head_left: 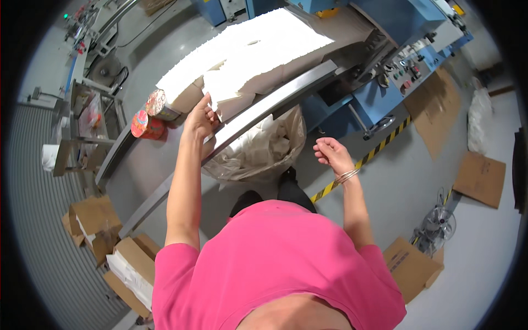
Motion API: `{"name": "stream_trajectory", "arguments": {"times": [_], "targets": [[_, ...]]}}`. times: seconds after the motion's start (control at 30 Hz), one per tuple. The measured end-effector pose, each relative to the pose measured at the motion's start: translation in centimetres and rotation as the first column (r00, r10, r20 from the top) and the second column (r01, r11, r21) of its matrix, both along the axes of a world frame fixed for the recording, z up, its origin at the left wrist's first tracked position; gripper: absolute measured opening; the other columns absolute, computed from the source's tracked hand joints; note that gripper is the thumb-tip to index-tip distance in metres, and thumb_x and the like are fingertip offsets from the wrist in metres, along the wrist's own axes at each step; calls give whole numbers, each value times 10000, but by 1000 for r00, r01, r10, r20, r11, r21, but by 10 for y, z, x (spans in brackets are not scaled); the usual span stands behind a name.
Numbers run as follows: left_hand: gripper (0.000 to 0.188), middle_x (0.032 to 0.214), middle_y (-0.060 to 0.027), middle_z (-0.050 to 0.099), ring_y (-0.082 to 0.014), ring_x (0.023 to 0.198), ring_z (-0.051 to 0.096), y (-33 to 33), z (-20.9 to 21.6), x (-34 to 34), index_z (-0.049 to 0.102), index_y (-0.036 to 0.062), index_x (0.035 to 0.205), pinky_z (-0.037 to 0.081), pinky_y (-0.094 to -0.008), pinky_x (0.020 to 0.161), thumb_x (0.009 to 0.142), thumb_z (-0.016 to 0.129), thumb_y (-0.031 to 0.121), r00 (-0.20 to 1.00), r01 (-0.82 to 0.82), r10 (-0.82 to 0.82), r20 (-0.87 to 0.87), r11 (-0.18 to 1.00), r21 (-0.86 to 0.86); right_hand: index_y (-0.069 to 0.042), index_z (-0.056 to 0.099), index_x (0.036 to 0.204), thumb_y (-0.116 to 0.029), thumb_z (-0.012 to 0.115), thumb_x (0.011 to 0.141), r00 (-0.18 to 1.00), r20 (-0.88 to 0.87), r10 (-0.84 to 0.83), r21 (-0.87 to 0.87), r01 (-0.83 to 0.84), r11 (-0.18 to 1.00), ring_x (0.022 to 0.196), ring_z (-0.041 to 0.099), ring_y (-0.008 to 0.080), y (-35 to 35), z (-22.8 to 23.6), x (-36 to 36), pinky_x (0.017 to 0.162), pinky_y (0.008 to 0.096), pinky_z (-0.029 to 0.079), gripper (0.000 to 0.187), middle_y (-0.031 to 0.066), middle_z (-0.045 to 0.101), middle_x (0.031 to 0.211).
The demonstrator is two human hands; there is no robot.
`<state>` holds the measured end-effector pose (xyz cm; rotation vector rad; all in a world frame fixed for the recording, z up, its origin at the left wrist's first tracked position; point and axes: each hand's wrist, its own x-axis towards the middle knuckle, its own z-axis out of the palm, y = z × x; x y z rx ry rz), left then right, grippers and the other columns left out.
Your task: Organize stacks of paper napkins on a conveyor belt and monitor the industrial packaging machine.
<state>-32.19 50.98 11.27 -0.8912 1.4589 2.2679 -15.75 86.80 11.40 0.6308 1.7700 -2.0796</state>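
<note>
Long rows of white folded paper [258,47] lie on the metal conveyor table in front of me. My left hand [202,117] rests against the near end of these rows, its index finger stretched up along the paper and the other fingers loosely bent. Nothing shows gripped in it. Two round containers with red and orange patterns, one a red tin [147,126] and one a foil-topped tin [160,105], stand left of that hand. My right hand [332,154] hangs in the air right of the bag, fingers curled together with nothing visible in them.
Under the metal rail [275,102] hangs a clear bag [258,171] holding crumpled white paper. A blue machine [379,107] with a crank handle stands on the right. Yellow-black tape [379,148] crosses the floor. Cardboard boxes [93,225] lie at lower left, a fan [438,223] at right.
</note>
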Motion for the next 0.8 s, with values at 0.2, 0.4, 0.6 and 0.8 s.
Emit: {"name": "stream_trajectory", "arguments": {"times": [0.2,0.4,0.6,0.8], "targets": [[373,661,-18,502,-112,587,518,58,61,12,513,55,750,424,-255,518,759,716,368,965,-84,-17,-262,925,-372,-48,569,1065,-218,573,890,994,26,110,-24,-110,994,766,577,64,36,8,-48,655,193,478,244,24,627,929],[577,893,-162,581,-194,796,577,95,86,-2,492,-39,933,476,-297,689,697,745,422,948,28,-280,-148,541,-840,-43,566,1050,-194,578,893,982,-48,185,-18,-186,982,778,579,66,35,25,-98,652,189,488,217,25,620,919],[871,1183,-273,504,-272,1064,537,89,74,-4,302,-103,1307,435,-330,878,743,683,442,945,26,-265,-194,650,-760,-10,585,1017,-170,609,857,918,-327,224,195,-167,967,710,583,70,13,67,-154,610,208,484,228,23,622,839],[899,1243,-333,451,-361,1153,490,107,80,-5,288,-103,1330,383,-375,959,767,603,524,930,-65,-304,-209,424,-903,-8,608,983,-194,650,776,796,-538,277,495,32,869,704,646,215,-21,92,-196,670,304,504,281,131,651,864]]}}
